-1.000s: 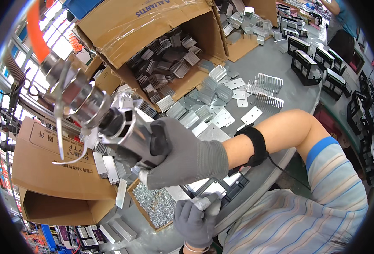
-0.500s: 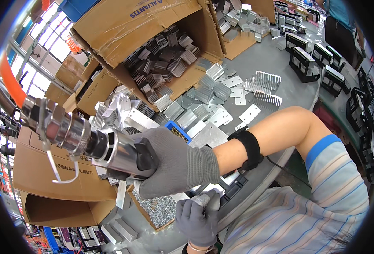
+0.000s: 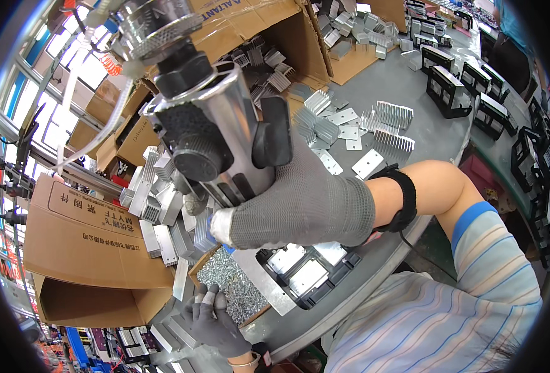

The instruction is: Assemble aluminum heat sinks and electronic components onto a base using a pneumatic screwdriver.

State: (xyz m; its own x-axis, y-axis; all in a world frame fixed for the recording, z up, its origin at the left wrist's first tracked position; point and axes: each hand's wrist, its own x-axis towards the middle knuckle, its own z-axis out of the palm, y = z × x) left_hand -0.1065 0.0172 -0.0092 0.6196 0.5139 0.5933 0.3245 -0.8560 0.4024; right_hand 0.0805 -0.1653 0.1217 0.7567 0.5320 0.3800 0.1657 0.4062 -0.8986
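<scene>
My right hand (image 3: 312, 199), in a grey glove with a white-wrapped thumb tip, is closed around a silver-and-black power screwdriver (image 3: 225, 130). The tool is held up over the bench, and its working tip is hidden. Lower down, my grey-gloved left hand (image 3: 219, 326) is at the near-left edge of a shallow cardboard tray of small screws (image 3: 234, 283). Its fingers are loosely bent and slightly apart, with nothing visible in them. Right of the tray lies a black frame with silver metal blocks (image 3: 309, 276), beside a flat metal plate (image 3: 265, 280), partly under my right hand.
Finned aluminium heat sinks (image 3: 387, 118) and small drilled plates (image 3: 367, 163) lie across the grey bench (image 3: 412, 87). A large cardboard box (image 3: 312, 37) holds more heat sinks. Another open carton (image 3: 94, 248) stands at left. Black frames (image 3: 447, 93) line the far right.
My right hand has lifted the screwdriver up and to the right, uncovering the black frame. My left hand has left the frame and moved left to the screw tray, its fingers loosened.
</scene>
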